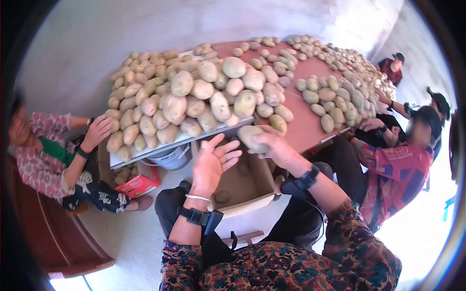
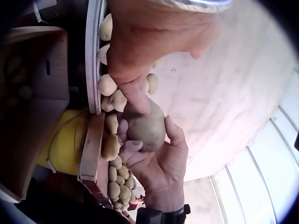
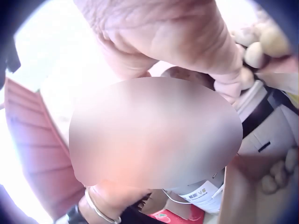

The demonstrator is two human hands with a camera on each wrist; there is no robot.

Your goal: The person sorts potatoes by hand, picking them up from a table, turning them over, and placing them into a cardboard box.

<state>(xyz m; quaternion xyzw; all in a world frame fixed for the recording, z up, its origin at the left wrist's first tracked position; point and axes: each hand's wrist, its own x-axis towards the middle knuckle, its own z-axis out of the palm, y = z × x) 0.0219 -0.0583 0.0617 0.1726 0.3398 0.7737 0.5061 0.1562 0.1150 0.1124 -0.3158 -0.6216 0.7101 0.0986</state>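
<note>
My right hand (image 1: 281, 149) grips a large tan potato (image 1: 251, 138) just past the front edge of the table, over an open cardboard box. In the left wrist view, its thumb and fingers wrap the potato (image 2: 148, 130) from below. My left hand (image 1: 212, 164) is turned palm up beside it, fingers loosely bent with nothing in them. One left finger overlaps the potato's upper end in the left wrist view. A broad heap of potatoes (image 1: 195, 105) lies on the table ahead. A blurred patch covers the middle of the right wrist view.
The cardboard box (image 1: 262, 201) has a few potatoes inside. A bucket (image 1: 171, 159) and a red carton (image 1: 141, 185) stand left of it. People sit at the left (image 1: 48, 150) and right (image 1: 398, 169). More potatoes (image 1: 335, 99) cover the reddish tabletop (image 1: 303, 128).
</note>
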